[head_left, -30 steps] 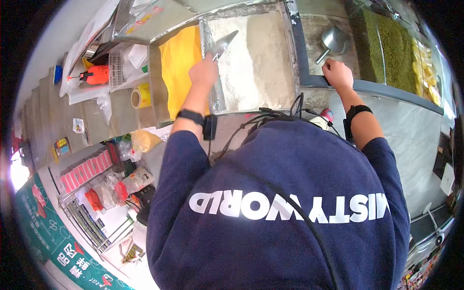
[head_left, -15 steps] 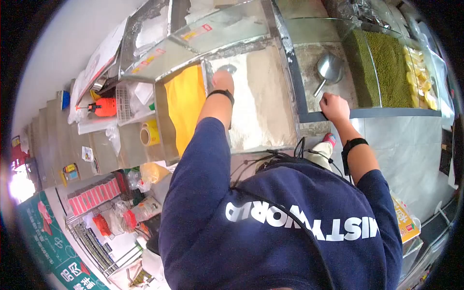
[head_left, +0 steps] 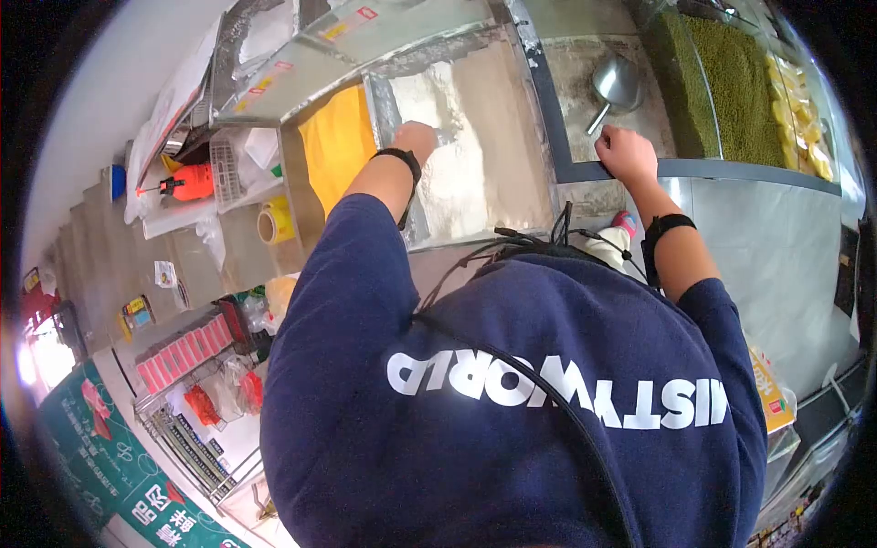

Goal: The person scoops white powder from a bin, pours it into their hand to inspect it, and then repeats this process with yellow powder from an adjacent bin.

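Note:
My left hand (head_left: 416,139) is closed inside a bin of white powder (head_left: 461,187). A small greyish metal edge, looking like a scoop (head_left: 446,137), shows beside its knuckles; the handle is hidden in the fist. My right hand (head_left: 627,153) is curled into a fist with nothing seen in it, leaning on the dark rim (head_left: 694,168) of the neighbouring bin. Just beyond that fist lies a metal scoop (head_left: 618,82), its handle pointing toward my knuckles but apart from them.
Left of the powder is a bin of yellow grain or meal (head_left: 338,142). Green beans (head_left: 735,87) and yellow packets (head_left: 797,119) fill compartments at the right. Glass partitions (head_left: 402,27) stand behind the bins. A tape roll (head_left: 275,220) and an orange spray bottle (head_left: 190,183) are at the left.
My left hand has drawn back slightly toward me within the powder bin, and less of the metal edge shows. My right fist stays on the rim. The whole view has shifted a little.

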The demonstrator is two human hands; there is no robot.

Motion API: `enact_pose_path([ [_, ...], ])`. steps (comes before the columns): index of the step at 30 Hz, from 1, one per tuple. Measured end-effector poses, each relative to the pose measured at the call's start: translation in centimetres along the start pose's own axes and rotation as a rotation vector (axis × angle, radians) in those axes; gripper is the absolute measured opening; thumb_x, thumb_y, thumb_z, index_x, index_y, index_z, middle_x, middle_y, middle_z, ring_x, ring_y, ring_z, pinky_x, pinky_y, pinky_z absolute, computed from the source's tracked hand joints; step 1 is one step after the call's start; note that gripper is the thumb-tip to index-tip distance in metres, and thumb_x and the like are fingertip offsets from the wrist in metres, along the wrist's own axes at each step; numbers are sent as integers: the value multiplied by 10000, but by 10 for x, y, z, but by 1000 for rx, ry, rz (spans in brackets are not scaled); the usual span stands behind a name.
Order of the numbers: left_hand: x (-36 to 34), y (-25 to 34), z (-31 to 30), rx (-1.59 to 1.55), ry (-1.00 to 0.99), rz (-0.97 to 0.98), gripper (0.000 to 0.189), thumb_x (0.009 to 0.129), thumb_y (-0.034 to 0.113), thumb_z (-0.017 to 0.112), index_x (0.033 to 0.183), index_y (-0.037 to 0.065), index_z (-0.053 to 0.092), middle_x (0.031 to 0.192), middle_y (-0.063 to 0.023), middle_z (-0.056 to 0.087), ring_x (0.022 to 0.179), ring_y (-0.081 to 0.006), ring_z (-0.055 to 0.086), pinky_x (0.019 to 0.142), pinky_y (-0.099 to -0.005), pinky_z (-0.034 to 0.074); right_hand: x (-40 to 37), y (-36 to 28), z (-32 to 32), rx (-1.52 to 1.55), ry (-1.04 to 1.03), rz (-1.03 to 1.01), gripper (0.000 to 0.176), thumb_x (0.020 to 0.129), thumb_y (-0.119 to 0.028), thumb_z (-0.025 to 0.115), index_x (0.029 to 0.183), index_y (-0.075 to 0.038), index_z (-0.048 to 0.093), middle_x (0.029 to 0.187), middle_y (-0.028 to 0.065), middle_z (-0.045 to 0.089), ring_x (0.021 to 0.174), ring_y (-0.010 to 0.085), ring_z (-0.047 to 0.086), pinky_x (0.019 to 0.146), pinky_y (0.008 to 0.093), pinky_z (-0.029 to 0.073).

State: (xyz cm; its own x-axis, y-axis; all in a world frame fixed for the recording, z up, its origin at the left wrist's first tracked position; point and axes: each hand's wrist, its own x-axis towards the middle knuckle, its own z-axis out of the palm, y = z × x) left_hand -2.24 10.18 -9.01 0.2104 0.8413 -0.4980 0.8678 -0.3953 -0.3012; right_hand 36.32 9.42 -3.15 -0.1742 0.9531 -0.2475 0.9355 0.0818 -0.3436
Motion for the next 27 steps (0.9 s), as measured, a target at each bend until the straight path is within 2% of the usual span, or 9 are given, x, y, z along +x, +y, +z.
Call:
enact_pose_path([
  [3,-16,11,-17,156,-152,164,162,708,55,521,808,12,641,752,-114,630,717,-224,621,577,-345,486,-1,-1,-1,6,-32,-3,263,726,-303,464,814,-96,602,778,164,601,741,335,576,673,428,458],
  [6,-32,22,-28,127,-323,191,174,706,31,523,837,32,637,869,-130,615,783,-272,602,631,-370,491,-1,-2,-2,-3,-54,6,268,730,-312,465,820,-100,602,780,160,602,744,334,578,674,428,457],
  [9,-37,28,-20,97,-460,234,203,674,17,542,855,33,633,912,-129,606,819,-281,595,645,-381,489,1,-1,1,-11,-57,15,275,733,-327,466,830,-108,601,786,152,606,747,331,579,674,426,457],
  [12,-59,37,-43,-11,-485,231,229,625,16,559,842,24,631,875,-141,611,808,-293,596,646,-386,488,1,0,1,-20,-59,15,282,736,-336,460,847,-118,600,795,146,607,755,328,579,675,425,457],
  [15,-76,44,-34,-107,-515,197,248,588,21,553,822,28,635,835,-159,611,785,-299,596,643,-380,485,0,-1,3,-14,-52,0,296,741,-346,449,861,-119,597,794,149,606,760,333,575,673,426,455],
  [18,-80,44,-16,-68,-501,363,241,577,23,546,800,27,637,806,-167,611,766,-298,596,639,-372,480,1,-1,3,-32,-65,5,304,743,-349,441,871,-122,598,791,151,606,759,337,574,676,425,455],
  [21,-85,50,-12,-74,-542,321,236,579,21,547,796,23,637,812,-167,610,761,-299,594,638,-372,476,1,-2,2,-48,-58,16,308,743,-350,435,880,-128,599,802,154,606,759,337,575,679,422,456],
  [24,-92,54,-26,-45,-557,422,218,587,36,551,786,16,636,806,-165,611,749,-303,594,634,-374,477,1,-4,0,-76,-63,11,304,742,-347,432,882,-136,602,802,156,607,758,336,577,681,422,457],
  [27,-86,55,-10,-72,-503,353,200,606,46,547,783,14,634,801,-160,612,742,-309,593,635,-376,477,2,-2,4,-72,-51,19,299,736,-348,437,865,-135,604,804,157,607,760,335,579,683,422,459],
])
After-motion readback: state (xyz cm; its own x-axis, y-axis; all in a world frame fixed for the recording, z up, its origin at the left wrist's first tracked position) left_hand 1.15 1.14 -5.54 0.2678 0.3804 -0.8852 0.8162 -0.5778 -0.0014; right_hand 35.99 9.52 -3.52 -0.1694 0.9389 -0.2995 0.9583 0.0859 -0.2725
